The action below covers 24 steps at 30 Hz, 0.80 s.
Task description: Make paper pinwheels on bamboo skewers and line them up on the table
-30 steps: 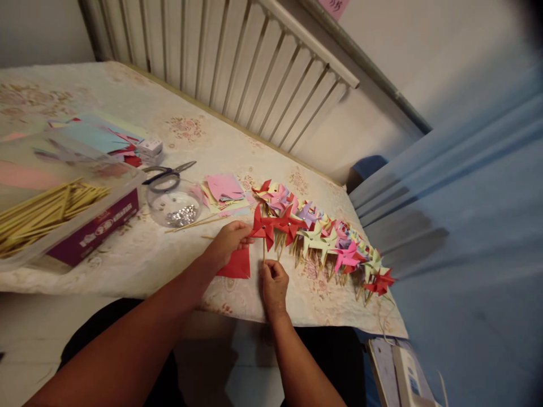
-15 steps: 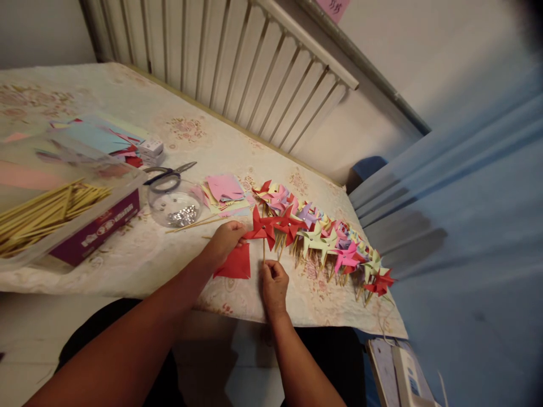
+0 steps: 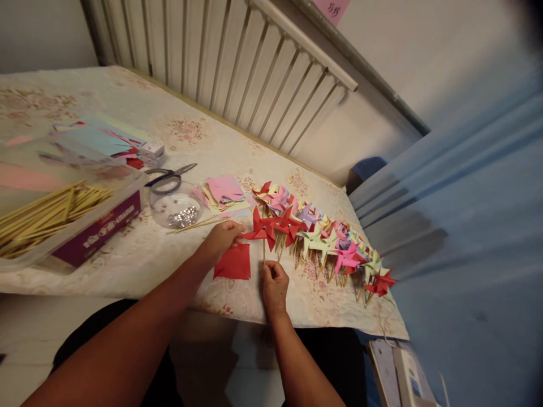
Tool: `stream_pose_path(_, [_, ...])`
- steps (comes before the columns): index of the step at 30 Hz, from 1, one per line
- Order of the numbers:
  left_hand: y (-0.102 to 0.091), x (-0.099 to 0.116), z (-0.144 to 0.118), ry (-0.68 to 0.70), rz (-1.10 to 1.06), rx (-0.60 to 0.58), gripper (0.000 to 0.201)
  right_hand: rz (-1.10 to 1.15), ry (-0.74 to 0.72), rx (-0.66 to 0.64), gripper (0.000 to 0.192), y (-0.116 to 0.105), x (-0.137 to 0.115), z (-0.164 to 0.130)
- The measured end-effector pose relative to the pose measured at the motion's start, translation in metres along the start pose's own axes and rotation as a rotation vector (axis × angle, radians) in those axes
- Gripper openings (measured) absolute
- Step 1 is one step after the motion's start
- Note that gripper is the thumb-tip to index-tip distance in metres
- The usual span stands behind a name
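My right hand (image 3: 274, 285) pinches the bottom of a thin wooden stick that carries a red paper pinwheel (image 3: 261, 227). The fingertips of my left hand (image 3: 222, 238) touch the pinwheel's left blade. A red paper square (image 3: 233, 263) lies flat on the tablecloth just below my left hand. To the right runs a row of finished pinwheels (image 3: 326, 240) in red, pink, purple and pale green, lying on their sticks.
A clear bowl of small shiny pieces (image 3: 175, 208), scissors (image 3: 169, 172), a stack of pink and yellow paper squares (image 3: 224, 189), a box of wooden sticks (image 3: 51, 215) and coloured sheets (image 3: 99, 141) sit left. A radiator (image 3: 237, 68) stands behind; blue fabric (image 3: 466, 226) hangs right.
My left hand has slid slightly down and left along the pinwheel's blade, uncovering more of the red square. My right hand has kept the stick in place.
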<state>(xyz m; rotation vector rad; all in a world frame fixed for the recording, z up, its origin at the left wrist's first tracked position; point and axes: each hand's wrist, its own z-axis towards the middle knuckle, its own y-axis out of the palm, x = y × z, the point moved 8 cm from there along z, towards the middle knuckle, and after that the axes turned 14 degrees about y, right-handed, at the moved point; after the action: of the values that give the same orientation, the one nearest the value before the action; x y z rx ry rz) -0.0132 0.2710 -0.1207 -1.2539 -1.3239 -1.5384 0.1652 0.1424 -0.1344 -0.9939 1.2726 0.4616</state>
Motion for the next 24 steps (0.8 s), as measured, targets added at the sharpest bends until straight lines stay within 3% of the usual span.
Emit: stream_pose_path(24, [0.0059,-0.0007,0.0019,0.057,0.241,-0.082,0.009,0.008,0.007,-0.004,0.023,0.0007,0.0031,0.0014])
